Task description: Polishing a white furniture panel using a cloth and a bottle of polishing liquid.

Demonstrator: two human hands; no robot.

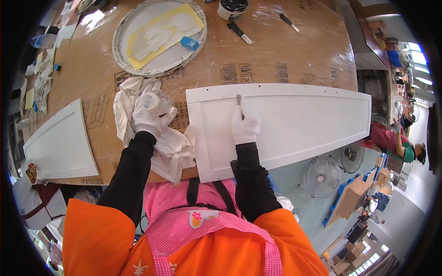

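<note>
Cloth [172, 149] partly hidden behind left hand [148, 120], tub [229, 12] cut off above.

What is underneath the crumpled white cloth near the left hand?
Brown cardboard shows beside the white cloth; whatever lies directly beneath is covered and cannot be seen. From above, the left hand, holding a clear bottle, hides part of the cloth too.

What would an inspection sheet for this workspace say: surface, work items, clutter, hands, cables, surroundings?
Surface: cardboard under shiny film.
Work items: white panel, second panel at left; clear bottle; white cloth.
Clutter: round tray with yellow sheet and blue block; tub; two black-handled blades.
Hands: both gloved; left hand holds the bottle; right hand touches the white panel, grey tip there unclear.
Cables: none clearly identifiable.
Surroundings: fans, stacked cardboard, people at right.
</note>
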